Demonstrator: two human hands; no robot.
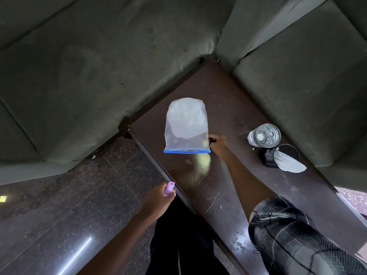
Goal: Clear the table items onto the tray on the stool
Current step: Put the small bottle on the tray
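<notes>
A clear plastic zip bag (186, 126) with a blue seal strip hangs above the dark wooden table (228, 108), and my right hand (218, 145) pinches its lower right corner. My left hand (160, 197) is closed around a small lilac tube-like object (169, 187) just off the table's left edge. An empty clear drinking glass (264, 135) stands on the table to the right. Beside it sits a black mesh holder (278, 155) with a white paper piece (288, 162) sticking out. No tray or stool is in view.
Grey-green sofa cushions (99, 76) wrap around the table's far and right sides. Dark polished stone floor (59, 215) lies to the left. The tabletop near me shows scratches and a yellowish smear (203, 161).
</notes>
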